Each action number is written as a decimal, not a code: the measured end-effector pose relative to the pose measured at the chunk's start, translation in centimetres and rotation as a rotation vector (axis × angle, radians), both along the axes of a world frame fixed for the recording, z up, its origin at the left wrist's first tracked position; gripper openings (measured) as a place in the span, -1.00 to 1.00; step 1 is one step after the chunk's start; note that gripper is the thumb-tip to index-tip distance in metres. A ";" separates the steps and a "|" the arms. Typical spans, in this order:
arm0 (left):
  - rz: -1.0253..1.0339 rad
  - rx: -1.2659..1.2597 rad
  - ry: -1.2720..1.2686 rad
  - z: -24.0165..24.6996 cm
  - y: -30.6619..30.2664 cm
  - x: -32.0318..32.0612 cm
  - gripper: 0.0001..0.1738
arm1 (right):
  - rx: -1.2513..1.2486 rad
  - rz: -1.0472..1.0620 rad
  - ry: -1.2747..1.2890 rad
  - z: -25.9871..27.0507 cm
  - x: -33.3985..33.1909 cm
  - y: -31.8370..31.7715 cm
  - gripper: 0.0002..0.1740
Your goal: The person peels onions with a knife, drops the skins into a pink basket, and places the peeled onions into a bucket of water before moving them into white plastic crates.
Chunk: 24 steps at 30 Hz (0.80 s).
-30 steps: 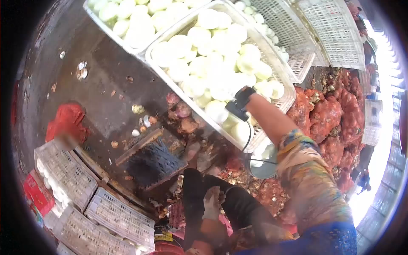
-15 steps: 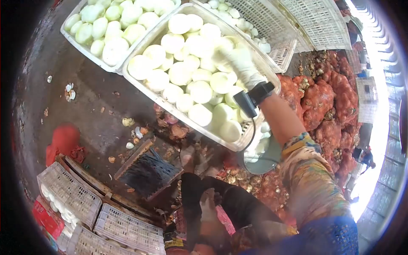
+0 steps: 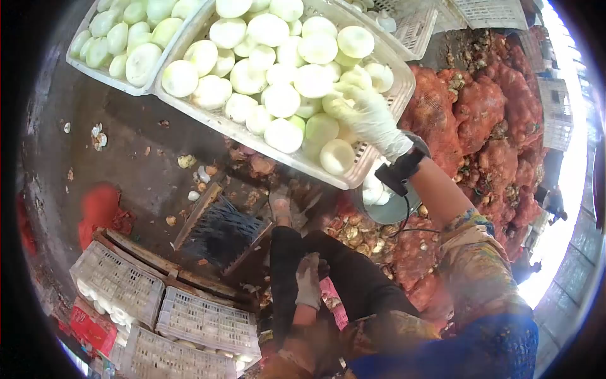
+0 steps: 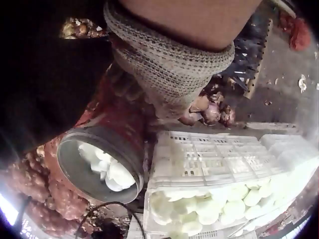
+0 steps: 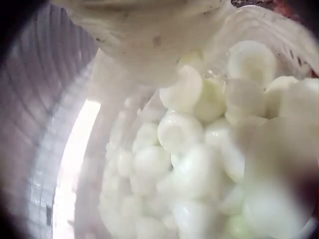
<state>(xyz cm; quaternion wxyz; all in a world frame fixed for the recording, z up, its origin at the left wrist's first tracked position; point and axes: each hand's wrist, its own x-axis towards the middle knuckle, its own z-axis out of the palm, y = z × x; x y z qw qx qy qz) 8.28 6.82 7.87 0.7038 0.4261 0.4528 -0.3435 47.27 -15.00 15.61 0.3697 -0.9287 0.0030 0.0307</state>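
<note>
My right hand (image 3: pixel 367 117), in a pale thin glove, reaches over the near right part of a white crate (image 3: pixel 221 129) heaped with peeled onions (image 3: pixel 281 101). Its fingers spread over the onions with no onion lifted from the heap. In the right wrist view the glove (image 5: pixel 149 40) fills the top, close beside an onion (image 5: pixel 182 89). My left hand (image 3: pixel 309 280), in a grey knit glove, lies on the dark trouser leg by the knee, fingers loosely bent. From the left wrist, the glove's cuff (image 4: pixel 169 64) shows while the fingertips are mostly hidden.
A grey bucket (image 3: pixel 386 213) holding peeled onions stands below the crate's right corner. Red net sacks (image 3: pixel 483 107) pile up at right. Another onion crate (image 3: pixel 136 88) adjoins at left. A low stool (image 3: pixel 221 234) and stacked crates (image 3: pixel 208 319) stand lower left.
My right hand has come back from farther in among the onions toward the crate's near right side. The head view has shifted, bringing the crate higher. My left hand stays by the knee.
</note>
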 end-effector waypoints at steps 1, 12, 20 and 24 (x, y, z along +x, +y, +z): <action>-0.026 0.002 -0.013 -0.3 0.2 -0.4 -0.63 | -0.013 0.144 0.000 0.2 0.2 1.8 -0.70; 0.126 -0.145 0.182 4.0 1.3 4.0 -0.70 | 0.302 0.100 0.590 0.9 -0.6 7.0 -0.63; -0.056 0.051 0.107 6.4 0.6 6.0 -0.76 | -0.076 -0.149 -0.291 -0.7 -0.8 -5.7 -0.26; -0.089 0.010 0.098 3.0 1.4 2.4 -0.76 | -0.619 -0.207 -0.132 -2.3 -0.6 -11.3 -0.24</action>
